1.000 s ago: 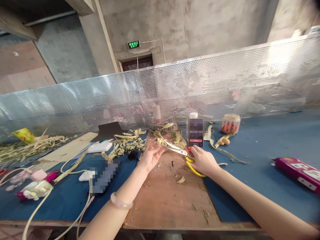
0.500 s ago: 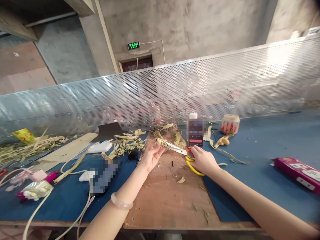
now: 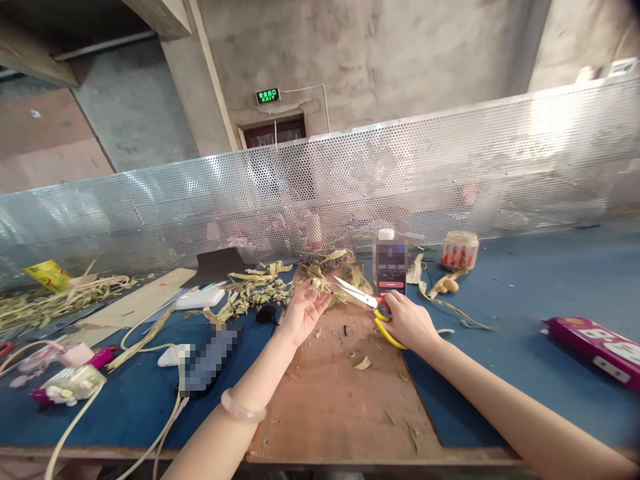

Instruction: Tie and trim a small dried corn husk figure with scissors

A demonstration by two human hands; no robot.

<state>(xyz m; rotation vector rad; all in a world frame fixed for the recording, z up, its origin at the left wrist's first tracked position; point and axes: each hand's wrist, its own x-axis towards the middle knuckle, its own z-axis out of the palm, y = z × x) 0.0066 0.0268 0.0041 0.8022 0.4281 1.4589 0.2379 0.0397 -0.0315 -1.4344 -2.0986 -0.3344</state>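
My left hand (image 3: 301, 315), palm turned up, pinches a small pale piece of dried plant (image 3: 317, 284) between thumb and fingers. My right hand (image 3: 409, 321) is closed around the yellow and red handles of a pair of scissors (image 3: 359, 292). The blades are slightly parted and point left, their tips just right of the plant piece and apart from it. Behind both hands lies a heap of dried stalks and leaves (image 3: 354, 275). Below them, small trimmings are scattered on a brown board (image 3: 340, 393).
Dried flower stalks (image 3: 255, 293) and a phone (image 3: 210, 360) with cables lie left. A second phone (image 3: 391, 267) stands upright behind my right hand, near a jar (image 3: 459, 251). A purple package (image 3: 595, 350) lies far right. A perforated metal screen (image 3: 320, 180) closes off the back.
The scissors have drawn back to the right, away from the plant piece, and their blades have parted a little. My left hand has stayed nearly in place, its fingers slightly more spread.
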